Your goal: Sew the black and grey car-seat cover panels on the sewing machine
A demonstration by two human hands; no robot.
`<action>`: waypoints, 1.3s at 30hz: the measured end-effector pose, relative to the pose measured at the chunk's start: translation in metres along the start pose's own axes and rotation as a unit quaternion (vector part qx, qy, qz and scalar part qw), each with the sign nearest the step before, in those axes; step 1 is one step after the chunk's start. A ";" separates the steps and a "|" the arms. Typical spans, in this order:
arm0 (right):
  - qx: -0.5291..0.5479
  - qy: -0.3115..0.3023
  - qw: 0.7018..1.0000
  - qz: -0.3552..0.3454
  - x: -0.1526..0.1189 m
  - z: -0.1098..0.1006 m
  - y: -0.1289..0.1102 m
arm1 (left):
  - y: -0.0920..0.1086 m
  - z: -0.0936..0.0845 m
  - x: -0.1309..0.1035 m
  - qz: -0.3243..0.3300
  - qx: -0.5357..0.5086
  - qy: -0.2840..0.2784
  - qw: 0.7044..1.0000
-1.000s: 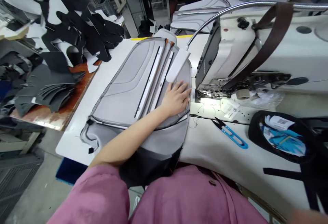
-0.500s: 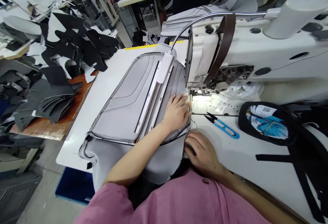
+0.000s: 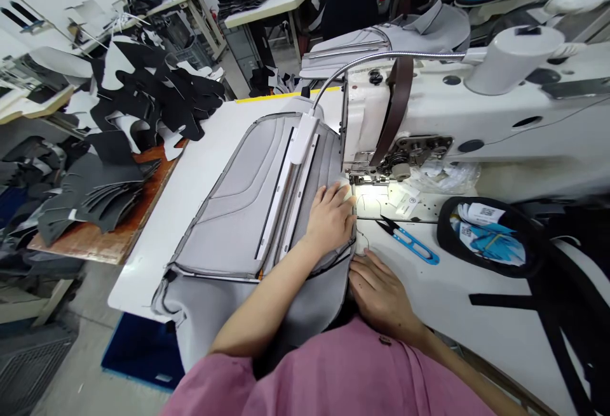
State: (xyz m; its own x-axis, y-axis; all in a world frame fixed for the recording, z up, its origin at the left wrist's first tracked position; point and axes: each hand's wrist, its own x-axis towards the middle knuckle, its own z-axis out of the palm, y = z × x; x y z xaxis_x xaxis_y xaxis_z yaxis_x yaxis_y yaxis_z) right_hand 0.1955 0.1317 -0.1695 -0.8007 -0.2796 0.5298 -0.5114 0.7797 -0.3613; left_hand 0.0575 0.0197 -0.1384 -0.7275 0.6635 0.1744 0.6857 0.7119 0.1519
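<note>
A grey padded seat cover with stitched curves and two pale strips lies on the white sewing table, its right edge at the needle area of a white sewing machine. My left hand rests flat on the cover, fingers spread, just in front of the lit presser foot. At the cover's near right edge is my right hand, its fingers stretched out and low against the fabric and table; its thumb is hidden. Blue thread snips lie to the right of both hands.
A black round holder with labels stands at right, beside black straps. A white lamp head on a bendy metal neck hangs over the cover. Dark cut pieces are piled on a wooden board at left. A blue bin sits below.
The view has tilted slightly, so things sit a little lower. My right hand has uncurled, its fingers now straighter along the edge. My left hand stays flat on the cover.
</note>
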 end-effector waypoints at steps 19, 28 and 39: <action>-0.075 -0.049 0.996 0.000 -0.003 0.002 0.009 | 0.007 0.004 -0.007 0.002 -0.035 0.004 0.999; -0.107 -0.029 0.993 -0.030 0.013 0.003 0.026 | 0.014 0.001 -0.013 -0.007 -0.012 -0.028 1.000; -0.100 -0.101 0.990 0.004 0.039 -0.002 0.047 | -0.007 -0.004 0.027 -0.004 -0.073 -0.066 0.995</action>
State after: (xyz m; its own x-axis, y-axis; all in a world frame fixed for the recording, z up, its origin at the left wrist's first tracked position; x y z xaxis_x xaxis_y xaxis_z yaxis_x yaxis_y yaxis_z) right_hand 0.1404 0.1583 -0.1643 -0.8606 -0.3640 0.3561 -0.4491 0.8722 -0.1940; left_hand 0.0327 0.0317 -0.1305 -0.7233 0.6891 0.0441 0.6687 0.6831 0.2938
